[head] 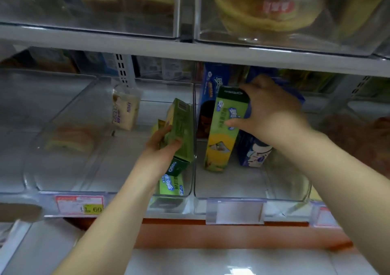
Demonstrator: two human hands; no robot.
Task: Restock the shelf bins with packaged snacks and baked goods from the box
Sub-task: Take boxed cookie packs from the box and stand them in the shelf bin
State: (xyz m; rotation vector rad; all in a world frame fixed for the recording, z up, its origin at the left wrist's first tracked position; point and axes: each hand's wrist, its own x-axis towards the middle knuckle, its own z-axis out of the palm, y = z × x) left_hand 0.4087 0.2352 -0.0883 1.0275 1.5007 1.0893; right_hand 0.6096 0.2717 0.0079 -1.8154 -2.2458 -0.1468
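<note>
At the far left, a wrapped cake slice point(69, 139) lies in the left clear bin point(95, 181), with a packaged bread slice point(125, 110) standing upright at the back. At the right side of the same bin, the left hand point(162, 146) has its fingers curled round a tilted green Oreo box point(179, 127) leaning by the bin's right wall. A second green Oreo box point(171, 187) lies flat below it near the front.

In the right clear bin point(253, 192), the right hand point(272, 110) grips an upright green Oreo box point(223, 131), fingers over its top end and thumb on its face. Blue Oreo boxes point(213, 84) stand behind and beside it.

The step in hand looks like placing and sorting cookie boxes, well into stocking. The supply box is out of view. Next, each hand probably needs to settle its box square and upright against its neighbours before letting go, or the tilted one may topple.
</note>
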